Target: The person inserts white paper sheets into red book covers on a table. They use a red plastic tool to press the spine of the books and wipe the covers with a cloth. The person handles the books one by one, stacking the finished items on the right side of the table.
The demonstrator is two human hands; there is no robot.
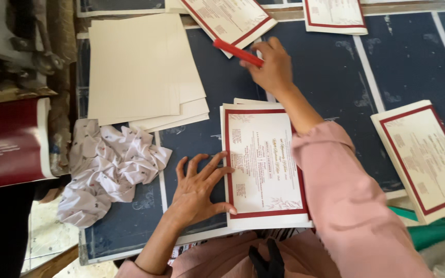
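A cream card with a dark red border [263, 164] lies on top of a small stack in front of me on the dark blue work surface [325, 72]. My left hand [199, 188] rests flat with fingers spread at the card's left edge, thumb touching its lower corner. My right hand [271, 67] reaches forward past the card and grips a slim red stick-shaped tool [237, 52]. My pink sleeve [346, 201] covers the card's right side.
A stack of blank cream sheets [140, 67] lies at the upper left, with a crumpled white patterned cloth [106, 167] below it. More red-bordered cards sit at the top [233, 18], top right [336, 15] and right [426, 157]. A dark red printed sheet [6, 141] hangs at the left edge.
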